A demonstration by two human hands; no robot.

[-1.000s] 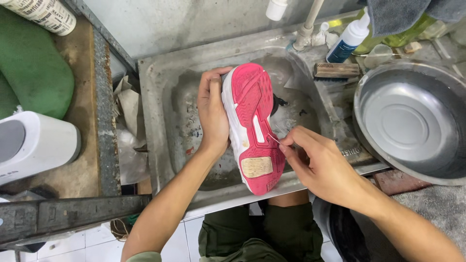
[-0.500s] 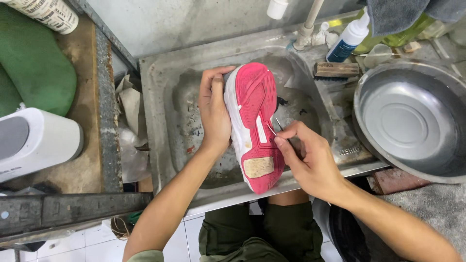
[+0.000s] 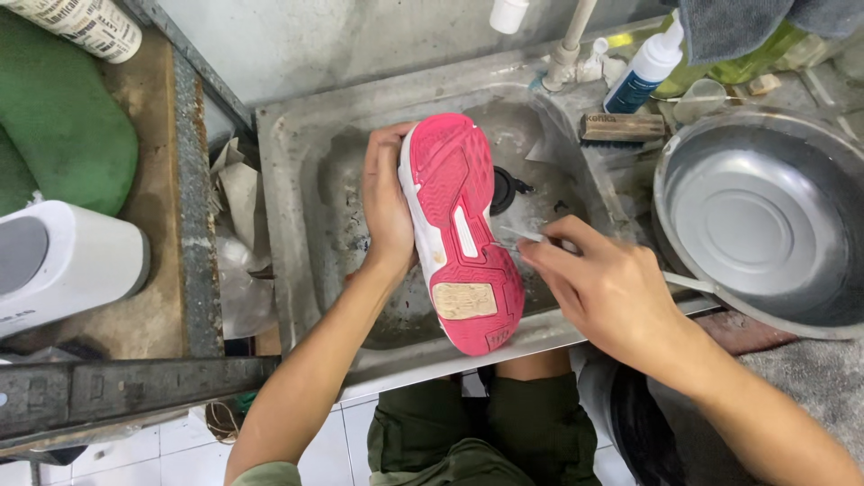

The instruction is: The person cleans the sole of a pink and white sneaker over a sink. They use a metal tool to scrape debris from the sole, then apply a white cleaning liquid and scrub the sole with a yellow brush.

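Right hand point(image 3: 607, 288) grips a thin, pale brush-like tool point(image 3: 531, 239) (its head is too small to identify), tip at the pink rubber-soled shoe point(image 3: 459, 229). Left hand point(image 3: 387, 202) clasps the shoe sole-up over the grey metal sink point(image 3: 297, 180). Best practice: hold the shoe steady and work along the tread grooves.

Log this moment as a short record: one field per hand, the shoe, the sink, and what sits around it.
left hand: grips the side of the shoe, holding it sole-up over the sink
right hand: holds a thin toothbrush, its head at the sole's edge
shoe: pink sole, white side, tan patch at the heel
sink: worn metal, dark drain plug beside the shoe
right of sink: metal basin, wooden scrub brush, spray bottle
left of sink: white container, green mat
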